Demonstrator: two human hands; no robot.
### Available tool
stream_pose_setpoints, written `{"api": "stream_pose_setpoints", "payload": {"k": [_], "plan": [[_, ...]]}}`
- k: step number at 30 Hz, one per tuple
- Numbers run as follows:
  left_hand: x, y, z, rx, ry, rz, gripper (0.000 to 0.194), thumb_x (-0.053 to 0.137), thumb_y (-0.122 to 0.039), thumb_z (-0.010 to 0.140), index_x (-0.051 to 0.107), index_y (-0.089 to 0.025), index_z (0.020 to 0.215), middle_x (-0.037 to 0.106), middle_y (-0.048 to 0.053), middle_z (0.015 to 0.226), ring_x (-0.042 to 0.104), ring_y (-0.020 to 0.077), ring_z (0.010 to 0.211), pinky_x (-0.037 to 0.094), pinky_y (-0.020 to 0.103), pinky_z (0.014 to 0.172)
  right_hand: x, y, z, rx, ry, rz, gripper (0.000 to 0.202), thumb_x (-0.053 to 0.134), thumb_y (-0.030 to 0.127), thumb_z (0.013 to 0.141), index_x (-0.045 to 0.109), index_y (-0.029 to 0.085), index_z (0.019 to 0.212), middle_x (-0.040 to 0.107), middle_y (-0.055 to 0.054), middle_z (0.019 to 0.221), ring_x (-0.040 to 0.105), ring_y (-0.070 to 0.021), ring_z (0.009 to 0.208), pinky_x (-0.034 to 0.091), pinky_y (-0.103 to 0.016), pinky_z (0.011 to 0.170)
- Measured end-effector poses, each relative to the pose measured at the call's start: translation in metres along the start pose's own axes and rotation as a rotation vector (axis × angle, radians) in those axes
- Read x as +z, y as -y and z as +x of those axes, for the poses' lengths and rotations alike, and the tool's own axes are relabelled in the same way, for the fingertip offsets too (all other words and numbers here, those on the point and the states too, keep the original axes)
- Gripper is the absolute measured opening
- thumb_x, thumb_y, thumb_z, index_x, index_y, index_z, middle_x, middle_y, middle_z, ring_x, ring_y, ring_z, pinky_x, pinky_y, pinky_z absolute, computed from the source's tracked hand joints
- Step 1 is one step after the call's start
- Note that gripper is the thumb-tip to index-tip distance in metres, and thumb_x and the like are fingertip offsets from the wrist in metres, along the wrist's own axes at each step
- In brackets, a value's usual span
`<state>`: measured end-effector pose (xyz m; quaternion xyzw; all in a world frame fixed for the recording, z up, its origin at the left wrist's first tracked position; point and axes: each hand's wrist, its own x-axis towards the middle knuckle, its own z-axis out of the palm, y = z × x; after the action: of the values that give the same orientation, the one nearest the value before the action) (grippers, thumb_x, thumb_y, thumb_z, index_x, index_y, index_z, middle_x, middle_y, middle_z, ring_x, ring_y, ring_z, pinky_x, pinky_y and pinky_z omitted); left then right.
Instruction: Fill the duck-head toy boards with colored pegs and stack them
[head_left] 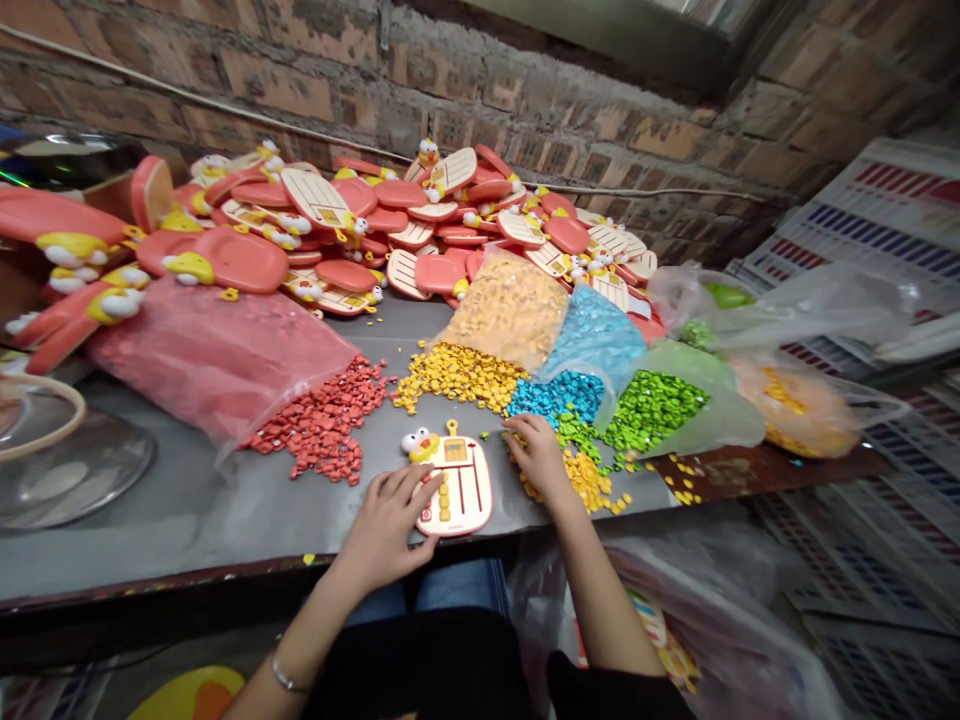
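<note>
A cream board with a red rim and a yellow-beaked, big-eyed head (472, 490) lies flat near the table's front edge. Yellow pieces (444, 500) sit in one of its slots. My left hand (390, 525) rests on the board's left side, fingers apart, thumb at its lower edge. My right hand (536, 455) is to the right of the board, by the blue pieces (559, 395) and green pieces (577, 432), with its fingers bent down; whether they hold a piece is too small to tell. Loose orange-yellow pieces (589, 482) lie beside its wrist.
Red pieces (326, 420) spill from a pink bag (217, 350) at left. Yellow pieces (461, 375) spill from an orange bag (514, 305). A green bag (720, 410) stands right. Boards (390, 215) are piled behind; a clear lid (75, 460) lies left.
</note>
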<state>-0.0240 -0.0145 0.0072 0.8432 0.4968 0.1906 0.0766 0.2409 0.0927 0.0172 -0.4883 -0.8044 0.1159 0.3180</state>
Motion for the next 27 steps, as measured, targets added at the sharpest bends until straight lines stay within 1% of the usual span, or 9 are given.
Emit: {"api": "stream_pose_setpoints", "payload": {"k": [4,9,12,14,16,20,23,25,27], "plan": [[0.001,-0.005,0.005,-0.004,-0.01,0.034,0.066,0.06,-0.038,0.078,0.043,-0.023,0.14,0.048,0.01,0.139,0.041,0.0302,0.126,0.027,0.048,0.104,-0.002,-0.019,0.005,-0.017,0.118,-0.167,0.013,0.059,0.018,0.087,0.069,0.021,0.094,0.065,-0.008,0.098,0.055,-0.0252,0.094,0.044,-0.039,0.084],[0.012,-0.01,0.011,-0.06,-0.086,0.057,0.064,0.061,-0.049,0.079,0.049,-0.021,0.135,0.053,0.012,0.133,0.043,0.0308,0.122,0.027,0.048,0.104,-0.002,-0.027,0.008,0.08,0.052,-0.192,0.008,0.061,0.018,0.086,0.067,0.018,0.09,0.063,-0.008,0.09,0.055,-0.0239,0.088,0.044,-0.037,0.08],[0.017,-0.01,0.01,-0.068,-0.109,0.041,0.062,0.06,-0.049,0.08,0.051,-0.021,0.134,0.054,0.012,0.132,0.044,0.0301,0.12,0.028,0.047,0.104,0.002,-0.025,0.008,0.013,0.119,-0.184,0.007,0.063,0.017,0.084,0.067,0.02,0.088,0.064,-0.008,0.095,0.054,-0.0245,0.093,0.043,-0.038,0.082],[0.017,-0.009,0.009,-0.065,-0.107,0.033,0.063,0.061,-0.049,0.08,0.051,-0.021,0.135,0.054,0.012,0.132,0.043,0.0302,0.12,0.028,0.047,0.104,0.006,-0.022,0.008,-0.014,0.143,-0.185,0.011,0.061,0.013,0.084,0.067,0.021,0.086,0.064,-0.008,0.098,0.053,-0.0254,0.096,0.043,-0.039,0.083],[0.017,-0.009,0.009,-0.065,-0.103,0.031,0.063,0.061,-0.05,0.08,0.05,-0.021,0.135,0.054,0.012,0.132,0.043,0.0304,0.121,0.028,0.047,0.104,0.008,-0.015,0.008,0.005,0.12,-0.136,0.014,0.056,0.011,0.086,0.066,0.02,0.084,0.064,-0.009,0.095,0.053,-0.0251,0.094,0.043,-0.039,0.082],[0.017,-0.01,0.008,-0.066,-0.096,0.029,0.063,0.061,-0.05,0.08,0.05,-0.021,0.135,0.053,0.012,0.134,0.042,0.0308,0.122,0.028,0.047,0.104,0.009,0.004,0.007,0.039,0.055,0.18,0.016,0.049,0.014,0.09,0.063,0.02,0.088,0.064,-0.006,0.088,0.058,-0.0205,0.087,0.046,-0.034,0.078],[0.017,-0.01,0.008,-0.068,-0.091,0.028,0.064,0.061,-0.051,0.08,0.05,-0.02,0.136,0.052,0.013,0.134,0.042,0.031,0.122,0.029,0.048,0.103,0.014,0.019,0.006,0.055,0.095,0.339,0.014,0.051,0.015,0.09,0.064,0.021,0.091,0.066,-0.003,0.088,0.059,-0.0184,0.084,0.046,-0.031,0.076],[0.017,-0.01,0.008,-0.065,-0.088,0.032,0.064,0.061,-0.05,0.08,0.049,-0.02,0.136,0.052,0.013,0.134,0.042,0.0312,0.122,0.029,0.048,0.103,0.021,0.026,0.007,0.056,0.148,0.34,0.014,0.052,0.014,0.089,0.064,0.021,0.089,0.066,-0.002,0.086,0.059,-0.0181,0.083,0.045,-0.032,0.076],[0.016,-0.01,0.008,-0.06,-0.088,0.037,0.064,0.061,-0.048,0.081,0.049,-0.019,0.136,0.052,0.013,0.134,0.042,0.0314,0.122,0.029,0.048,0.103,0.03,0.03,0.008,0.056,0.139,0.276,0.015,0.053,0.013,0.088,0.065,0.021,0.085,0.064,-0.003,0.084,0.057,-0.0189,0.084,0.044,-0.033,0.079]]}}
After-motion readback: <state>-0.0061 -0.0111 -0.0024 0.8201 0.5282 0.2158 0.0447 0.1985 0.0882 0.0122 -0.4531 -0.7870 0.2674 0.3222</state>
